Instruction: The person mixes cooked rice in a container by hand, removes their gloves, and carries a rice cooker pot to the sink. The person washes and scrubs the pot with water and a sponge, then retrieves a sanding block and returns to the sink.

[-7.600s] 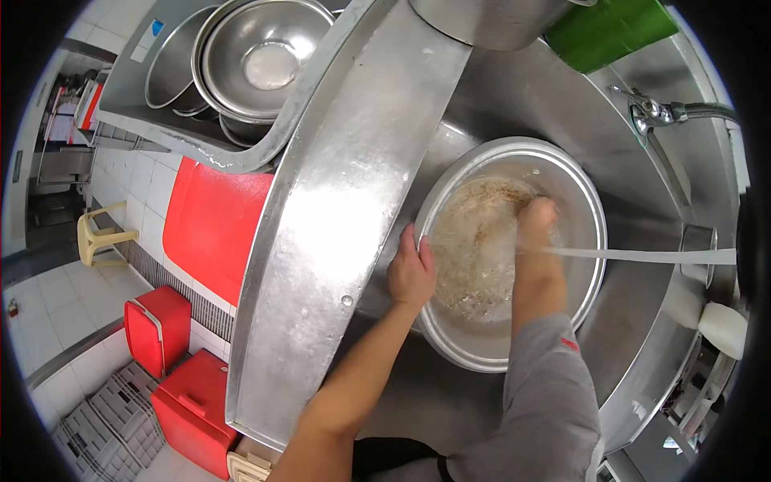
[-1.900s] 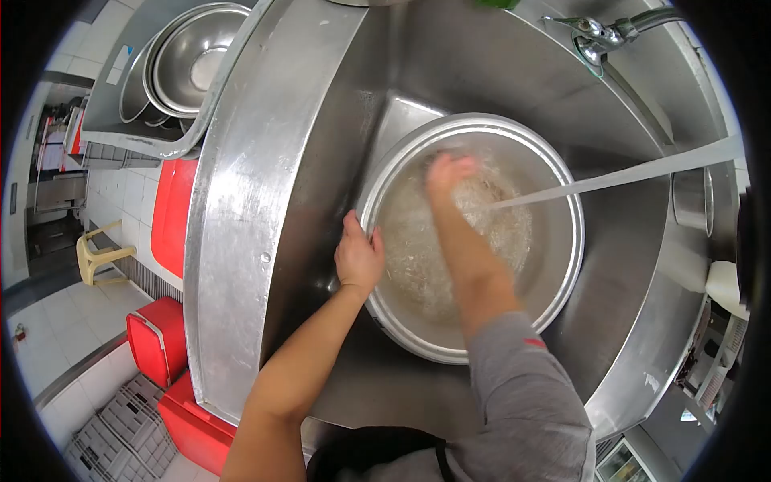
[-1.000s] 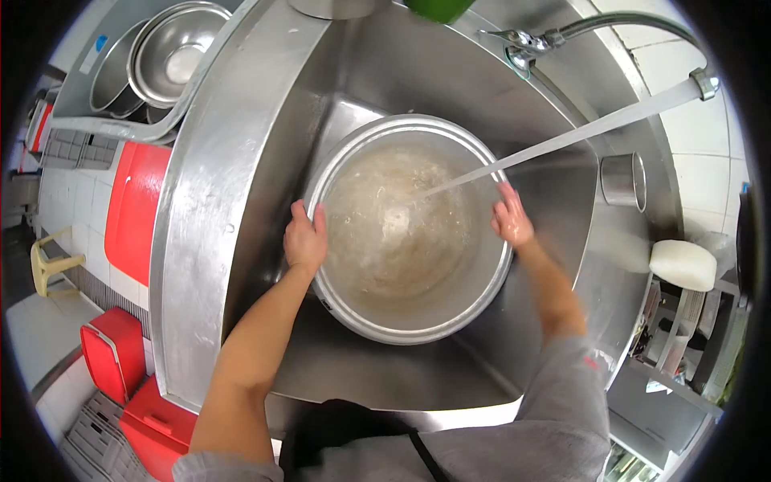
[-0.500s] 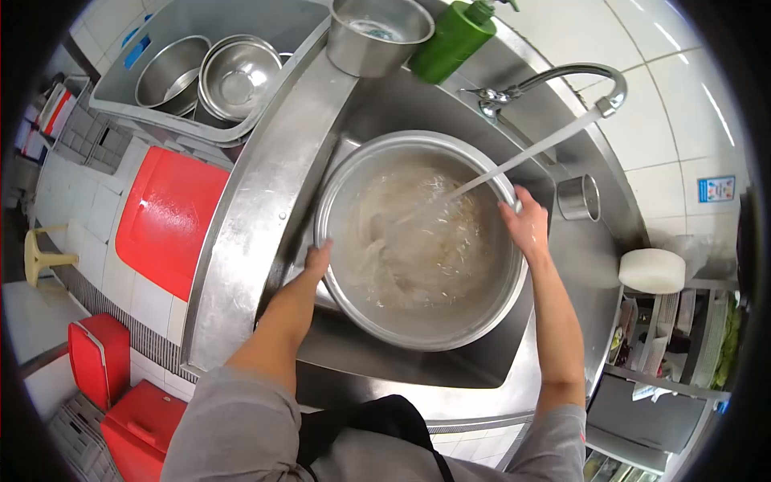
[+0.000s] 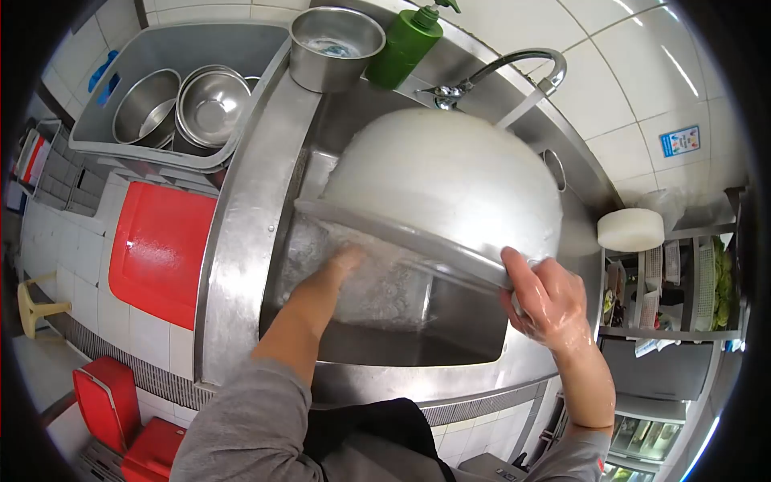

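Note:
A large metal pot (image 5: 450, 173) is tipped steeply toward me over the sink (image 5: 385, 345), its outer side up and its rim low. Cloudy water pours from it into the basin. My right hand (image 5: 550, 301) grips the rim at the right, fingers wrapped round it. Near the pot's mouth at the left is my left hand (image 5: 349, 259), its fingers blurred and partly hidden by water and the rim. Behind the pot, the faucet (image 5: 554, 80) runs, its stream passing out of sight behind the pot.
A small metal pot (image 5: 333, 48) and a green pump bottle (image 5: 408, 44) stand at the sink's back edge. Metal bowls (image 5: 213, 108) lie in a grey tub (image 5: 265, 60) at the left. A red lid (image 5: 165, 253) is below it. A white round block (image 5: 630, 230) sits at the right.
The pot has gone from upright to tipped toward me, and water now spills into the sink. My left hand has moved from the left rim to the pot's mouth. My right hand still holds the rim.

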`<action>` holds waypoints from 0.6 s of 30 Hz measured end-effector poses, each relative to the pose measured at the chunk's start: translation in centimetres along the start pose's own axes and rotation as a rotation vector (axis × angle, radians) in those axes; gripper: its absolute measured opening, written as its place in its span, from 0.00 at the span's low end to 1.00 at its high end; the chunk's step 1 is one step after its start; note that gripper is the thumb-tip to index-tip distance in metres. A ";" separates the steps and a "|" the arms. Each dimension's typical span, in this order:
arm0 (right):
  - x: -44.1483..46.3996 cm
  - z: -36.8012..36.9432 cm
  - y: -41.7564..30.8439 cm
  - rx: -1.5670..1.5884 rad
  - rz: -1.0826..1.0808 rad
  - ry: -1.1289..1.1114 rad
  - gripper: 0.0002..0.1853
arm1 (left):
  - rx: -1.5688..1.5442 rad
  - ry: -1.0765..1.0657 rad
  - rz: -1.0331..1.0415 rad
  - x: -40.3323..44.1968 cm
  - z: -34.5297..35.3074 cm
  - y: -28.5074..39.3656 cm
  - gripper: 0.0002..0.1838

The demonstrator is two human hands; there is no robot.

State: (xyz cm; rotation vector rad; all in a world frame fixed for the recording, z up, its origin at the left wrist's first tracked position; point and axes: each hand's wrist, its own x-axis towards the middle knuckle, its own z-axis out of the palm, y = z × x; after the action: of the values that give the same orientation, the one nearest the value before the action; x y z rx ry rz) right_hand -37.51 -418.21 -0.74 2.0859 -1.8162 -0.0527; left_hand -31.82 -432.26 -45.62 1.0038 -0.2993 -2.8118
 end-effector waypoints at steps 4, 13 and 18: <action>-0.5 -2.6 -0.3 -0.102 -0.185 0.135 0.21 | 0.099 -0.095 0.014 -0.9 4.1 3.4 0.30; -1.2 -6.2 0.2 -0.207 -0.208 0.157 0.21 | 0.521 -0.086 0.055 -0.6 8.5 8.1 0.34; -1.8 -3.5 2.0 -0.136 0.054 0.098 0.29 | 0.695 0.067 0.097 -2.3 5.6 5.5 0.36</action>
State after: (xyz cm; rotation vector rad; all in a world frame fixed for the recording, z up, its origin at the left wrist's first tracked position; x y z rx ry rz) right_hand -38.73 -415.81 2.71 1.9123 -1.7592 -0.0573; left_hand -33.24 -436.36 -38.65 1.1408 -1.3353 -2.6040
